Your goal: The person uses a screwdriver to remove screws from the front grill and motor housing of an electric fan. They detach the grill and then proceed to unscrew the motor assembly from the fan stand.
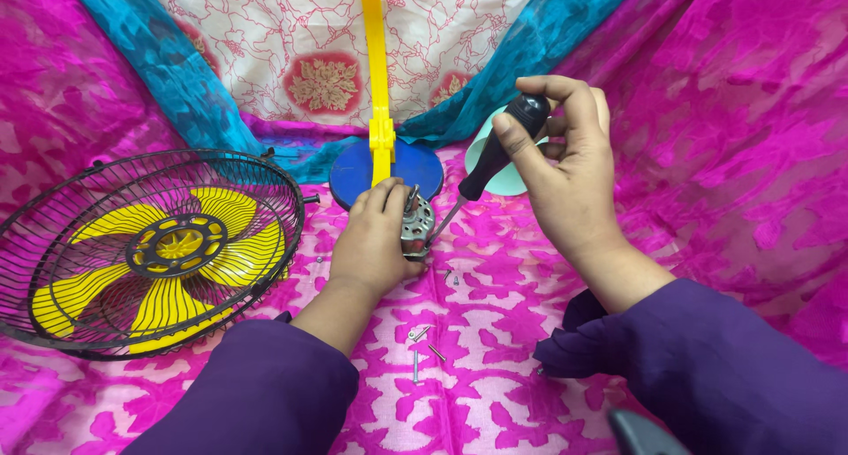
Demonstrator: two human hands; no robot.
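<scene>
- Purple sleeves sit closest to the camera, one on each arm, over a pink patterned cloth spread on the floor.
- Loose screws lie on the cloth between the two forearms; two more small ones rest just below the motor.
- To the left, a black wire fan cage lies flat, with yellow fan blades inside it.
- Left hand is closed around a small metal motor, steadying it on the cloth in front of a blue round base with a yellow upright stand.
- Right hand grips the black handle of a screwdriver; its shaft slants down left, the tip touching the motor.
</scene>
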